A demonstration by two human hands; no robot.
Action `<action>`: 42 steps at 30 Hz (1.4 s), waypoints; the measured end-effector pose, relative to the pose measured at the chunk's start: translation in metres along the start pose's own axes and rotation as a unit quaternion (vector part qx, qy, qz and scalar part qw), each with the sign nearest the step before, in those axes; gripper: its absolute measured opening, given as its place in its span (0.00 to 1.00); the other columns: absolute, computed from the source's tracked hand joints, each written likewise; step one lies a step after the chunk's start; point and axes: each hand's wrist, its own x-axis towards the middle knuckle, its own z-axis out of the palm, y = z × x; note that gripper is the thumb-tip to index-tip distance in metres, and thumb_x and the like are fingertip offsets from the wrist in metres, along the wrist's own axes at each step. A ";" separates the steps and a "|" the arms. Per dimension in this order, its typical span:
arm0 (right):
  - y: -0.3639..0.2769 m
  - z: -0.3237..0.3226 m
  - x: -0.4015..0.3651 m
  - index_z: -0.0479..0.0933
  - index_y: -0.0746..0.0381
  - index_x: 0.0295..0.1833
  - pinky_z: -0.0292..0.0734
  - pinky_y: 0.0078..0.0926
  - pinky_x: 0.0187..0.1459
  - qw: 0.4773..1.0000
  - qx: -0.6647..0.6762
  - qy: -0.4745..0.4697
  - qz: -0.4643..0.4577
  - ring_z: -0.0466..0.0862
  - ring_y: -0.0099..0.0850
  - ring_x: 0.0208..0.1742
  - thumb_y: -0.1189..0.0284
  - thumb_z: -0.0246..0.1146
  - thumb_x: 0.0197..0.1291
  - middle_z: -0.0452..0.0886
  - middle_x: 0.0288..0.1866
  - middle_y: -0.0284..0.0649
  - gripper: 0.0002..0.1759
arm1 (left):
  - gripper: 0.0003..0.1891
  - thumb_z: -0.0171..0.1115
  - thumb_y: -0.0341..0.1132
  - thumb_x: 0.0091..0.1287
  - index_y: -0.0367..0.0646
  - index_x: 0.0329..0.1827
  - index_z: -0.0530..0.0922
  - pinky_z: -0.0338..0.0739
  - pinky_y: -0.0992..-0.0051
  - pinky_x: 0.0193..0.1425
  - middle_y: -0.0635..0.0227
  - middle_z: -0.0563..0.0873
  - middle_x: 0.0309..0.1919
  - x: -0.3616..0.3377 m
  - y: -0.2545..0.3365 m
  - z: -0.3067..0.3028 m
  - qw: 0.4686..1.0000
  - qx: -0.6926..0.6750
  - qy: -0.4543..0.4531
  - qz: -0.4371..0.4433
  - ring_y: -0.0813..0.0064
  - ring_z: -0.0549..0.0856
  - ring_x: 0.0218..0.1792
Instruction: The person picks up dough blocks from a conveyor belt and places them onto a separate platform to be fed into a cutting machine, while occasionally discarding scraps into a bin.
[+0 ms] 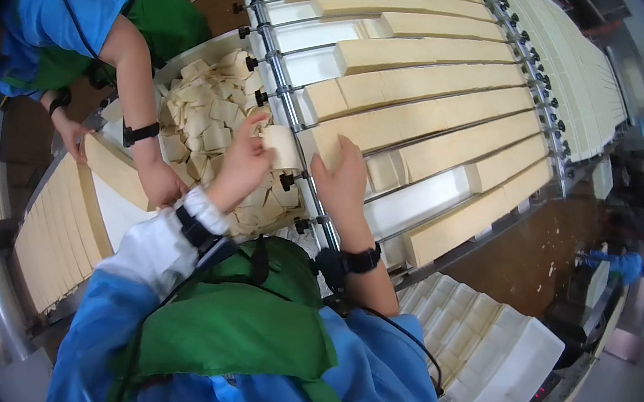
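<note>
Pinched between the thumb and fingers of my left hand (241, 164) is a small bundle of cream-coloured dough sheets (282, 148), beside the metal rail (278, 73). Below and left of that hand lies a heap of loose dough pieces (204, 108) in a bin. My right hand (340, 183) is over the near end of the slatted rack, its thumb and fingers apart. Its fingertips rest by the end of a long row of stacked dough sheets (420, 133). Black wristbands are on both wrists.
Parallel rows of dough stacks (420, 9) lie between thin rods, with black knobs along both rails. At left a co-worker's hands (158, 179) handle a long dough stack (114, 170) beside more rows (52, 239). White ridged trays (475, 335) stand at lower right.
</note>
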 end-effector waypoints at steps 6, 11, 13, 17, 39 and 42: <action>0.025 -0.052 -0.043 0.72 0.72 0.63 0.74 0.49 0.61 0.996 -0.087 -0.017 0.024 0.77 0.58 0.57 0.71 0.67 0.56 0.79 0.53 0.58 0.30 | 0.30 0.54 0.18 0.71 0.42 0.76 0.60 0.78 0.78 0.44 0.62 0.86 0.42 -0.041 -0.037 -0.087 0.997 0.003 0.048 0.067 0.77 0.84 0.39; 0.064 -0.021 -0.043 0.74 0.73 0.56 0.77 0.49 0.56 0.985 -0.169 0.001 0.025 0.80 0.56 0.53 0.72 0.68 0.52 0.80 0.49 0.60 0.26 | 0.29 0.54 0.18 0.72 0.40 0.75 0.60 0.79 0.79 0.46 0.59 0.87 0.44 -0.057 -0.055 -0.096 0.996 -0.009 0.079 0.043 0.76 0.86 0.43; 0.055 -0.017 -0.035 0.74 0.73 0.53 0.78 0.48 0.55 0.975 -0.217 -0.013 0.039 0.82 0.54 0.53 0.72 0.69 0.50 0.81 0.47 0.60 0.25 | 0.29 0.54 0.18 0.72 0.40 0.76 0.60 0.79 0.79 0.46 0.58 0.88 0.45 -0.062 -0.045 -0.098 0.996 -0.010 0.082 0.030 0.76 0.86 0.44; 0.051 -0.008 -0.025 0.74 0.70 0.43 0.84 0.45 0.43 0.952 -0.288 -0.063 0.080 0.86 0.51 0.42 0.72 0.70 0.48 0.82 0.38 0.56 0.19 | 0.29 0.55 0.18 0.72 0.40 0.76 0.60 0.79 0.79 0.46 0.59 0.88 0.44 -0.067 -0.040 -0.104 0.996 -0.003 0.081 0.034 0.77 0.86 0.43; 0.099 -0.024 0.004 0.58 0.76 0.78 0.50 0.52 0.82 0.915 -0.385 0.074 0.093 0.57 0.57 0.83 0.57 0.72 0.59 0.61 0.80 0.63 0.51 | 0.28 0.55 0.19 0.72 0.41 0.75 0.61 0.78 0.78 0.51 0.57 0.88 0.49 -0.077 -0.036 -0.118 0.998 -0.007 0.067 0.010 0.76 0.85 0.47; 0.125 -0.028 0.016 0.54 0.74 0.81 0.47 0.51 0.83 0.875 -0.464 0.035 0.131 0.55 0.54 0.84 0.45 0.75 0.54 0.58 0.83 0.59 0.62 | 0.29 0.57 0.20 0.72 0.41 0.75 0.61 0.79 0.76 0.53 0.57 0.87 0.51 -0.078 -0.035 -0.117 0.996 -0.011 0.085 0.002 0.74 0.85 0.50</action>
